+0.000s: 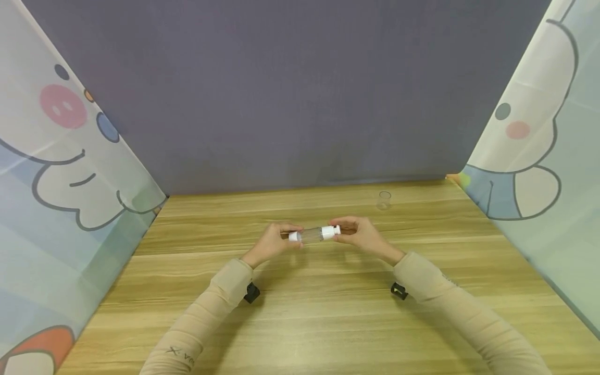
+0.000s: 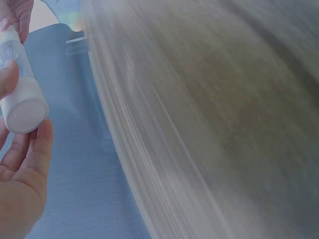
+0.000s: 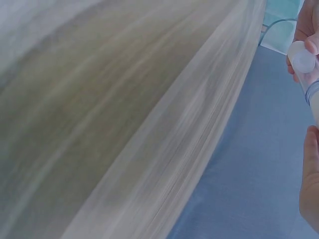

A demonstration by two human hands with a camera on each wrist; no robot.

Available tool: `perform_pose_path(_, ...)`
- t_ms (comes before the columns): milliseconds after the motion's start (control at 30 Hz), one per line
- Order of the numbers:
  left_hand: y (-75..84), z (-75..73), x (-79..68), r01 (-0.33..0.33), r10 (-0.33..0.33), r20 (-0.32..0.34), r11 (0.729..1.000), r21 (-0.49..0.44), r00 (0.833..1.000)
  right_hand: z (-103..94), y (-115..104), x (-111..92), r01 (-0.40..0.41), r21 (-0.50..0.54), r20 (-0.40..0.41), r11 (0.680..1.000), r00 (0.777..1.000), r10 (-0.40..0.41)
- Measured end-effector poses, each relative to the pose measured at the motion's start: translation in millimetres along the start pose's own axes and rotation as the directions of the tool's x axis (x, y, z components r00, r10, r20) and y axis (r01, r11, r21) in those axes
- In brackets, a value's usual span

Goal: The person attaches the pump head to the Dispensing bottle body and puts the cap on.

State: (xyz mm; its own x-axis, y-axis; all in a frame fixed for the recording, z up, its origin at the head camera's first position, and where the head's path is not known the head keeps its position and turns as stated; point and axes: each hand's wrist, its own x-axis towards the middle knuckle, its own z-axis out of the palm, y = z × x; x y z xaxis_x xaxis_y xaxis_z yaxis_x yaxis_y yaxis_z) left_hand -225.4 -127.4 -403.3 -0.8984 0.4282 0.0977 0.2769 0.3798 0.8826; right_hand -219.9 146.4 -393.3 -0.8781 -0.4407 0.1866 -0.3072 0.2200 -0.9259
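Note:
Above the table, a small clear pump bottle (image 1: pixel 311 236) with a white base and a white pump head lies nearly level between both hands. My left hand (image 1: pixel 273 242) pinches its white base end between thumb and fingers. At the other end, my right hand (image 1: pixel 363 236) grips the white pump head. The left wrist view has the flat round bottom of the bottle (image 2: pixel 27 114) facing the camera. Only part of the bottle (image 3: pixel 310 79) enters the right wrist view, at its right edge.
A small clear cup-like cap (image 1: pixel 384 200) stands on the wooden table (image 1: pixel 328 317), near its back right. Behind the table rises a grey-blue panel (image 1: pixel 300 94). Cartoon-printed curtains hang on the left (image 1: pixel 28 219) and right (image 1: pixel 562 245).

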Motion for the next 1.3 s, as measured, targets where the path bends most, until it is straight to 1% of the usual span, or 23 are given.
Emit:
perform_pose_path(200,1.6,-0.7,-0.5,0.002,-0.002,-0.001,1.000,0.005,1.000,-0.1,1.8,1.5,0.009,-0.029,-0.003,1.000,1.000,-0.009)
perform_pose_path(400,1.8,-0.7,-1.7,0.006,-0.006,-0.001,1.000,0.012,1.000,0.5,2.2,0.6,-0.013,-0.019,-0.007,1.000,1.000,0.012)
perform_pose_path(633,0.4,-1.1,-1.4,0.027,-0.027,-0.002,0.999,-0.018,1.000,2.5,2.9,0.5,-0.022,-0.012,-0.016,1.000,1.000,0.021)
perform_pose_path(867,3.7,-1.3,-2.5,0.017,-0.017,0.003,1.000,-0.002,1.000,3.2,3.2,0.2,-0.041,-0.002,-0.024,0.999,0.999,0.041)
perform_pose_path(967,2.7,-1.3,-1.6,0.012,-0.012,0.000,1.000,0.003,1.000,3.4,2.9,0.7,-0.047,-0.005,-0.026,0.999,0.999,0.047)
perform_pose_path(1300,4.3,-0.9,-0.8,0.010,-0.010,-0.009,1.000,0.019,1.000,1.9,3.9,1.9,-0.021,-0.032,-0.026,0.999,0.999,0.021)
